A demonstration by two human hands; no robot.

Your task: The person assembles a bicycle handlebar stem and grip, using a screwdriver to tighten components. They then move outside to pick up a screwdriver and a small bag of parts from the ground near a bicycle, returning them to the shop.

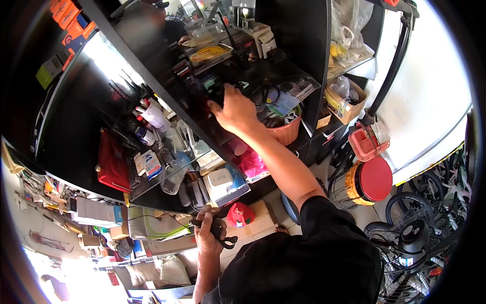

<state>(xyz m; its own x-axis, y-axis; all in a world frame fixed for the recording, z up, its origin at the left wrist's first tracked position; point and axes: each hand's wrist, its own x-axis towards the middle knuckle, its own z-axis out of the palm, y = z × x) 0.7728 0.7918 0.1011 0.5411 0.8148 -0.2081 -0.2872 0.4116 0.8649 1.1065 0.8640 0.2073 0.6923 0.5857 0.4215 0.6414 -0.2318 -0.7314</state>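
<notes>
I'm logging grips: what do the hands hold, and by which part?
The left hand holds a black object away from its protruding loop. Whether the right hand holds anything cannot be told.

Open front: I see the right hand (236, 109) pass through it into the black cabinet (302, 30).
Right side: the loaded salmon basket (286, 134) crowds my wrist.
Left side: a black panel edge (132, 53) walls me off.
Deeper in: a tray (212, 61) obstructs me.
</notes>
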